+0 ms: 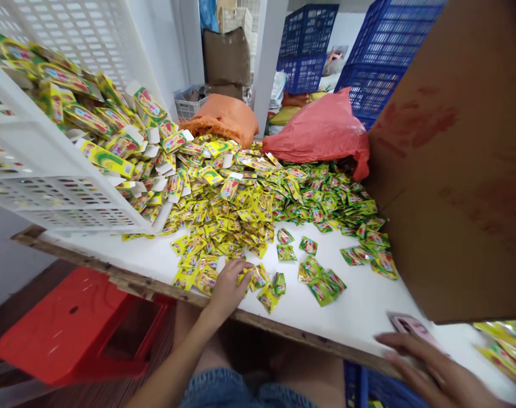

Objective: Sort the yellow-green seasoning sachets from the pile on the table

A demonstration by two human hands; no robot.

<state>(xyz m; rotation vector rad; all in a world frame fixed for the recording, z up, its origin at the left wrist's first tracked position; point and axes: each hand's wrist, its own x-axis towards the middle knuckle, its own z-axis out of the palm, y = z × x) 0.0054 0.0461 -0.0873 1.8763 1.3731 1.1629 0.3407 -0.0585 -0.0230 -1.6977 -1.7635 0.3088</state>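
Observation:
My left hand [227,290] is at the table's front edge, thumb and fingers closed on a small yellow sachet [244,276]. Beside it are more yellow sachets [207,279] and a folded green one [279,283]. A loose group of green sachets [323,288] lies to its right. My right hand [436,374], slightly blurred, hovers at the lower right with fingers apart and nothing visible in it. A pink phone [414,328] lies just beyond its fingers. Behind both hands spread heaps of yellow sachets [227,226] and green sachets [329,195].
A tilted white crate [62,198] on the left spills small yellow boxes [109,158]. An orange sack [224,119] and a red bag [317,130] lie behind the heaps. A large cardboard box [461,187] stands right. A red stool [66,328] is below left.

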